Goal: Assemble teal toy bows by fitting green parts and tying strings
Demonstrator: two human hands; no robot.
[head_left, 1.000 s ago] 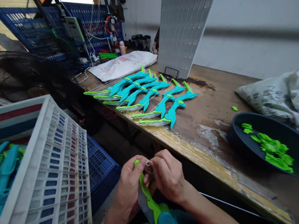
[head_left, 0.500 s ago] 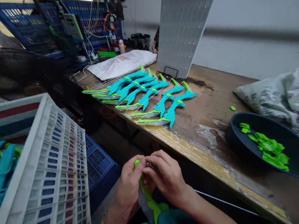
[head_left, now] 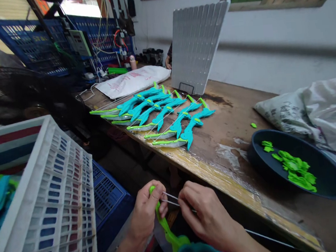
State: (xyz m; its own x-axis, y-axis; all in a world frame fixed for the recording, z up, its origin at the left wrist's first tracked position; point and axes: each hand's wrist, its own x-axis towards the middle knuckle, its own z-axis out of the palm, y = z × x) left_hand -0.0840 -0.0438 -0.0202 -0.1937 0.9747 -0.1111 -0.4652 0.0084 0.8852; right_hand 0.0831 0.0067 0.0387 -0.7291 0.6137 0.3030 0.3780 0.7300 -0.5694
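In the head view, the left hand (head_left: pixel 146 213) is clamped on the upper tip of a green toy bow (head_left: pixel 168 231), whose long axis runs down toward the body. The right hand (head_left: pixel 204 213), just beside it, pinches the white string (head_left: pixel 170 199) stretched between both hands. The tabletop (head_left: pixel 234 131) lies ahead of them.

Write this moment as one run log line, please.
left hand: grips lime-green plastic bow limb | right hand: pinches thin white string | string: taut between hands
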